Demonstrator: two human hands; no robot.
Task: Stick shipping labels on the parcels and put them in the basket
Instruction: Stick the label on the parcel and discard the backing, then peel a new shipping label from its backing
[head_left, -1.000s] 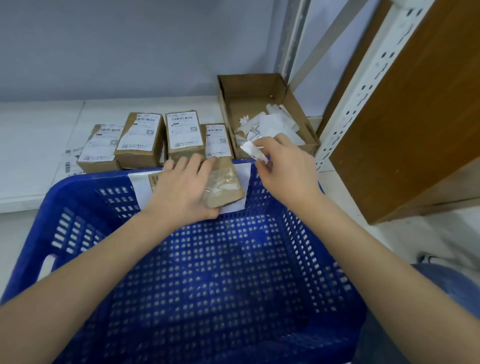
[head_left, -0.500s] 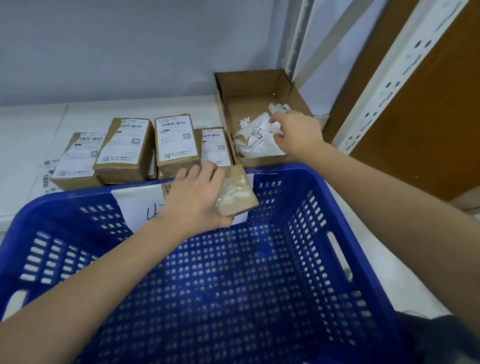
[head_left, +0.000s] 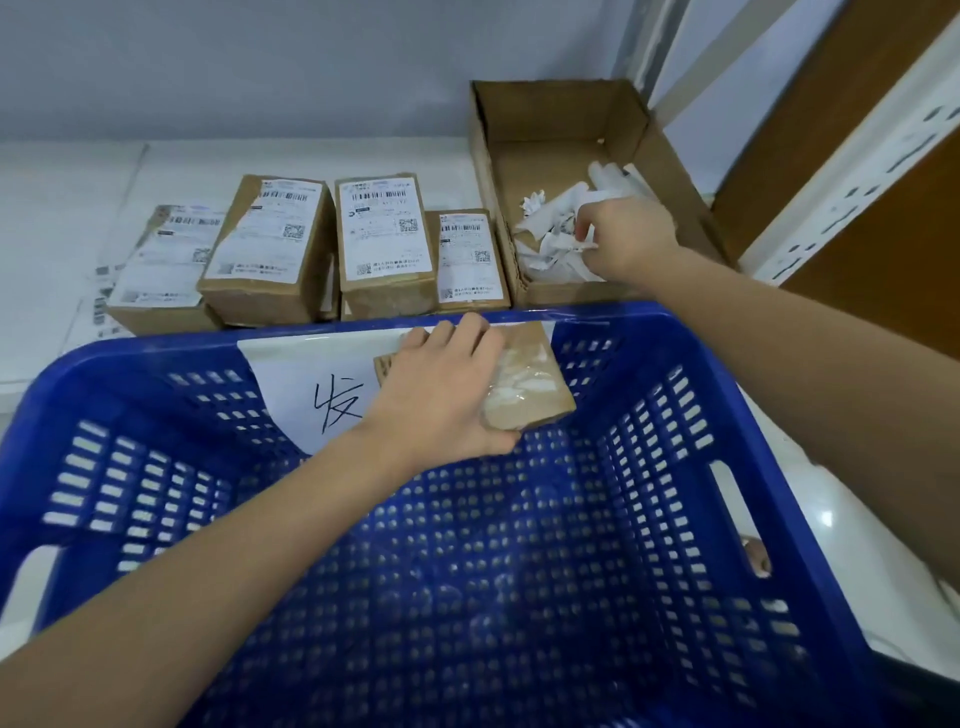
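My left hand (head_left: 441, 400) grips a small brown parcel (head_left: 530, 384) with clear tape on its top face, held just inside the far rim of the blue basket (head_left: 727, 415). No label shows on the parcel's visible face. My right hand (head_left: 628, 239) reaches into an open cardboard box (head_left: 545, 119), its fingers pinched on a white paper scrap (head_left: 566, 243) among the pile there. Several labelled parcels (head_left: 384, 234) stand in a row on the white surface behind the basket.
A white sign with a handwritten character (head_left: 311, 384) is taped to the basket's far wall. Loose label sheets (head_left: 98, 301) lie at the far left. A white perforated shelf post (head_left: 857, 156) and a brown wooden panel (head_left: 883, 218) stand at the right.
My right hand carried a white scrap from above the parcel over to the cardboard box and lowered into the paper pile. My left hand kept the parcel at the basket's rim.
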